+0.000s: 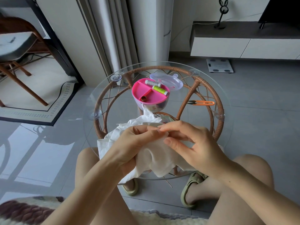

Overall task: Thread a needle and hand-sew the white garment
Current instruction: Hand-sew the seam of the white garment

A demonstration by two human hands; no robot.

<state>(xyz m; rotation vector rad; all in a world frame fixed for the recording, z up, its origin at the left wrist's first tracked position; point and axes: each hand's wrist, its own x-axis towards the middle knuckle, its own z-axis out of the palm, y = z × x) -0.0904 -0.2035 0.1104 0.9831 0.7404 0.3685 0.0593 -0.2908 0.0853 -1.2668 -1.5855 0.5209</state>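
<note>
The white garment (162, 156) lies bunched on the near part of the round glass table (90, 101) and hangs over its front edge. My left hand (134, 143) grips a fold of the cloth from the left, fingers curled round it. My right hand (191, 142) comes in from the right, and its fingertips meet the left hand's fingertips at the fold. The needle and thread are too small to make out.
A pink sewing box (146, 95) with a grey spool (150, 82), a green spool (159, 90) and a thimble stands mid-table, its clear lid (167, 80) behind. Orange thread snips (203, 103) lie to the right. My knees and sandals are below the table.
</note>
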